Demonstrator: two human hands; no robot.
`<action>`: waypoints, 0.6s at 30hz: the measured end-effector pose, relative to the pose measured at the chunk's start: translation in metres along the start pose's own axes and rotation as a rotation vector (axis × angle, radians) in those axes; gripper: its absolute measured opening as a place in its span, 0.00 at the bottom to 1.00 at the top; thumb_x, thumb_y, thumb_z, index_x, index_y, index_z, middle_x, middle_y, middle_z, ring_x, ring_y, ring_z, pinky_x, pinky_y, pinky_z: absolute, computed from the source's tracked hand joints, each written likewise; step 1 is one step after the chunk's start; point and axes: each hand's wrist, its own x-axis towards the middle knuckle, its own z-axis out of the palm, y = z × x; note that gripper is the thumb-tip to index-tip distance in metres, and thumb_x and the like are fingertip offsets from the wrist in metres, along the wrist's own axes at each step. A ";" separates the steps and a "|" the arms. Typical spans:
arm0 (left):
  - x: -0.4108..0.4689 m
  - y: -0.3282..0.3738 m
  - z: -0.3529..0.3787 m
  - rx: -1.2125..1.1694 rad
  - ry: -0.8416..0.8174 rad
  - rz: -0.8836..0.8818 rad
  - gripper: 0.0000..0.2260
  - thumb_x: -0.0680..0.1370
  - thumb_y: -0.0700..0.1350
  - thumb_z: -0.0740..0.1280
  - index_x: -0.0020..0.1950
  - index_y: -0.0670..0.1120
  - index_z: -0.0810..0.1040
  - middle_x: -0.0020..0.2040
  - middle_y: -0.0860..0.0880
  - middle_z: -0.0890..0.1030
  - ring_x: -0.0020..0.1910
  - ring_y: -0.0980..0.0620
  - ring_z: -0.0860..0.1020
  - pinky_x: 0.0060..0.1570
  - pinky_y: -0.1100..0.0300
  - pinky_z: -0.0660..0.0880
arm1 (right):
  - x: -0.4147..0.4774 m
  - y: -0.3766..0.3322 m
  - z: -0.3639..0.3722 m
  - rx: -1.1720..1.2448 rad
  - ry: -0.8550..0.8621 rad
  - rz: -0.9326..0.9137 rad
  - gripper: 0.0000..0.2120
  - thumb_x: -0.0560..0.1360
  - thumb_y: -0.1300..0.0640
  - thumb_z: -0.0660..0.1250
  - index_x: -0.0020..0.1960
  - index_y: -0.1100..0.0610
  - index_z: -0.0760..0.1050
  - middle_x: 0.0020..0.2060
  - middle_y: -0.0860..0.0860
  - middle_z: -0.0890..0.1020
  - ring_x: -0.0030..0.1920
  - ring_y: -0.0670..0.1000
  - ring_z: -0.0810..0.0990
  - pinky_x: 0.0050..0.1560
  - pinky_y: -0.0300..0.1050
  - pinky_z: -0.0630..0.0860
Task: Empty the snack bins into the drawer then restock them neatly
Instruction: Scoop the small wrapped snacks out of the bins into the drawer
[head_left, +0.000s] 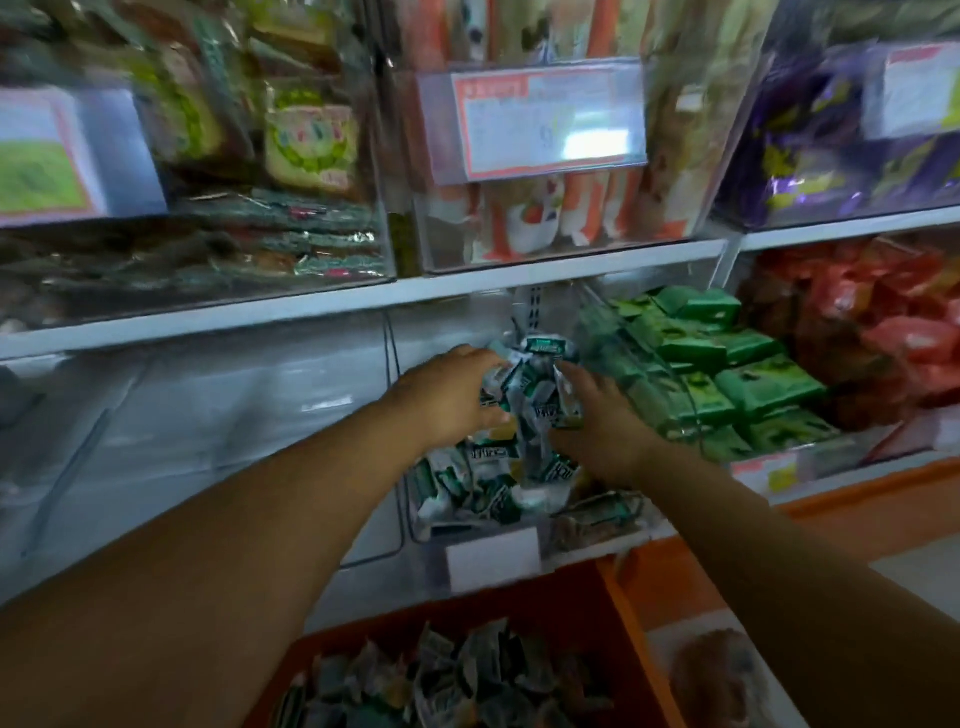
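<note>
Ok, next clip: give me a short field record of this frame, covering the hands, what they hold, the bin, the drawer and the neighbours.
left hand: grips the bunch from its left
right hand: grips the same bunch from its right
held: white-and-green snack packets, lifted above the bin
clear bin: lower shelf, more of the same packets inside
orange drawer: open below, loose packets inside
neighbours: green packets in the bin to the right, red packets beyond
direction: emptying or restocking, cannot tell
</note>
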 end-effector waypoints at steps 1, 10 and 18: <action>0.016 -0.002 0.003 0.047 -0.045 -0.015 0.36 0.77 0.55 0.69 0.79 0.51 0.54 0.78 0.45 0.57 0.73 0.44 0.64 0.70 0.52 0.65 | 0.014 0.004 0.005 -0.001 0.009 0.009 0.41 0.76 0.53 0.69 0.78 0.45 0.46 0.77 0.57 0.51 0.75 0.62 0.54 0.71 0.56 0.63; 0.086 -0.025 0.024 0.051 -0.163 -0.119 0.43 0.77 0.56 0.69 0.80 0.57 0.42 0.79 0.40 0.52 0.71 0.39 0.66 0.68 0.49 0.68 | 0.055 0.024 0.019 -0.030 -0.017 -0.035 0.44 0.66 0.56 0.79 0.72 0.45 0.55 0.72 0.56 0.58 0.64 0.62 0.72 0.61 0.54 0.75; 0.088 -0.026 0.028 0.102 -0.025 -0.126 0.37 0.76 0.53 0.72 0.79 0.57 0.53 0.76 0.43 0.61 0.68 0.40 0.69 0.66 0.48 0.70 | 0.046 0.017 0.017 0.007 0.055 -0.033 0.33 0.66 0.61 0.79 0.61 0.48 0.62 0.65 0.54 0.62 0.42 0.51 0.75 0.50 0.49 0.80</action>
